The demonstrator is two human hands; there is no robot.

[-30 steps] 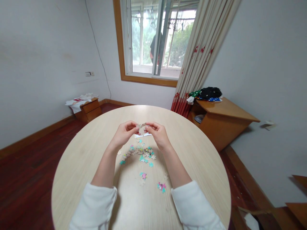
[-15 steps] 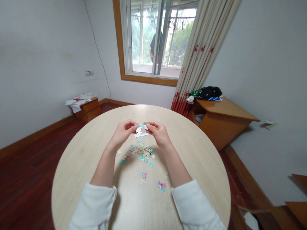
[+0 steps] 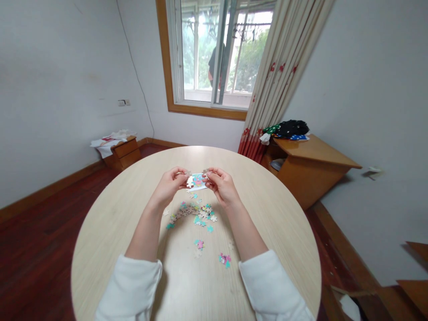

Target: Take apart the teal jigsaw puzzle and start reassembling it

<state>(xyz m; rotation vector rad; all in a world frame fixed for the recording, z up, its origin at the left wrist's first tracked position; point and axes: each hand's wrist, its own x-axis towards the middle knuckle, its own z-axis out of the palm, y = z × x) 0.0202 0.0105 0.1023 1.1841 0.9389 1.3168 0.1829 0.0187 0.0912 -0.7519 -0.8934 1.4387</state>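
Both my hands are raised over a round light-wood table [image 3: 117, 223]. My left hand [image 3: 171, 186] and my right hand [image 3: 222, 186] are both closed in a pinch on the two ends of a small joined cluster of jigsaw pieces [image 3: 196, 180], pink, blue and white. Below the hands, several loose puzzle pieces [image 3: 195, 213] lie scattered on the table. A few more single pieces [image 3: 225, 259] lie nearer to me. White sleeves cover my forearms.
A wooden desk [image 3: 310, 167] with dark clothes on it stands at the right by a curtain [image 3: 281, 76]. A small wooden cabinet [image 3: 124, 150] sits on the red floor at the left. A window [image 3: 217, 53] is straight ahead.
The hands have tilted the held cluster so its coloured face shows, and have moved it slightly down and toward the table. The loose pieces have not moved.
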